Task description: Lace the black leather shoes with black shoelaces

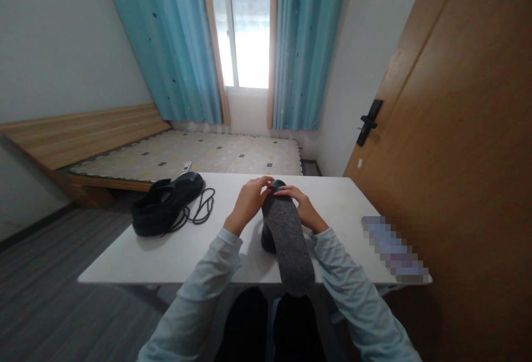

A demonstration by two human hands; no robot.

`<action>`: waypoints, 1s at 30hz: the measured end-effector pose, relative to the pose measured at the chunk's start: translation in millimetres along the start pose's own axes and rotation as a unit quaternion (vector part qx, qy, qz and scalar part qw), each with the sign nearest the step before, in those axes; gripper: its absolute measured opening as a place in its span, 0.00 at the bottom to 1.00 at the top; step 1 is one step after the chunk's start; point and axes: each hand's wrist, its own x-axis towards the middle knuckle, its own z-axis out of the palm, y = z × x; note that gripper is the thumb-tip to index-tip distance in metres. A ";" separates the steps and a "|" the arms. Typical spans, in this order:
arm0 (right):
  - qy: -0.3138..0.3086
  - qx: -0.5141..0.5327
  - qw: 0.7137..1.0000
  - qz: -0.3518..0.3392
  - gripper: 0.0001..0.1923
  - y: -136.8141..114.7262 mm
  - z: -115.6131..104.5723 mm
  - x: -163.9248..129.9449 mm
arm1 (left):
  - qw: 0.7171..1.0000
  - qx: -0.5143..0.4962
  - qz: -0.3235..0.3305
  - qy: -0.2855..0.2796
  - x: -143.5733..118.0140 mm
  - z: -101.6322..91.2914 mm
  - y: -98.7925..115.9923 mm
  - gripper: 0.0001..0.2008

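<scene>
A dark grey speckled insole [288,234] lies lengthwise over a black shoe [268,240] at the middle of the white table. Its wide end reaches past the table's near edge toward me. At the far end, my left hand [250,200] is closed on the insole, fingertips at its edge close to the shoe. My right hand [304,207] grips the same end from the other side, with its fingers bent over the top. Most of the shoe is hidden beneath the insole. Another black shoe [164,207] rests at the table's left, its laces [202,207] loose beside it.
The white table [341,195] stands before me. A blurred-out flat object [393,251] lies along its right edge. Beyond is a low bed [233,151] under a window with blue curtains [310,46]. A wooden door [465,129] stands close on the right.
</scene>
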 end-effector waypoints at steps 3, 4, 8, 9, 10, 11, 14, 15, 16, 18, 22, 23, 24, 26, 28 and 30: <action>-0.007 0.003 1.000 -0.003 0.17 -0.1 1.0 0.6 | 1.000 -0.025 -0.012 -0.002 -0.1 1.3 0.5 0.13; -0.009 0.002 1.000 -0.004 0.16 -0.3 1.2 0.9 | 0.999 -0.028 -0.020 -0.003 -0.5 1.0 1.4 0.12; -0.010 0.001 1.000 -0.007 0.16 -1.5 2.8 1.8 | 0.998 -0.017 -0.047 -0.025 -2.6 -3.8 7.7 0.10; -0.004 0.004 1.000 -0.002 0.18 -1.3 3.4 2.0 | 0.998 -0.015 -0.049 -0.033 -3.1 -5.4 9.5 0.10; 0.005 0.006 1.000 0.006 0.21 -0.8 3.9 2.2 | 0.998 -0.013 -0.050 -0.038 -3.6 -7.0 11.1 0.09; 0.014 0.008 1.000 0.017 0.24 0.2 4.3 2.4 | 0.998 -0.009 -0.049 -0.041 -4.0 -8.4 12.3 0.09; 0.020 -0.001 0.999 0.044 0.26 4.7 4.3 2.9 | 0.998 0.005 -0.043 -0.044 -4.9 -11.8 13.6 0.08; 0.017 -0.008 0.999 0.048 0.25 6.2 3.8 3.1 | 0.998 0.012 -0.037 -0.044 -5.1 -12.6 13.2 0.08; 0.013 -0.015 0.999 0.050 0.24 7.5 3.2 3.2 | 0.999 0.018 -0.027 -0.042 -5.2 -13.2 12.5 0.09; 0.006 -0.028 0.998 0.047 0.21 8.9 1.8 3.3 | 0.999 0.018 0.007 -0.048 -5.3 -13.6 10.5 0.10; -0.002 -0.045 0.998 0.031 0.16 8.6 0.3 3.5 | 0.990 -0.015 0.098 -0.102 -5.1 -10.7 8.3 0.12; -0.001 -0.047 0.998 0.029 0.15 8.3 0.3 3.7 | 0.987 -0.010 0.114 -0.115 -5.0 -9.2 8.5 0.12; 0.000 -0.047 0.998 0.030 0.15 7.9 0.3 3.8 | 0.984 0.002 0.126 -0.126 -5.0 -7.7 9.0 0.13; 0.003 -0.049 0.998 0.032 0.14 6.9 0.2 4.1 | 0.978 0.038 0.139 -0.150 -4.9 -4.9 10.4 0.13; 0.003 -0.052 0.998 0.035 0.13 5.5 -0.2 4.4 | 0.972 0.072 0.146 -0.171 -4.7 -3.2 11.7 0.12; 0.000 -0.053 0.998 0.040 0.12 4.3 -0.8 4.7 | 0.967 0.090 0.148 -0.186 -4.0 -2.8 12.2 0.10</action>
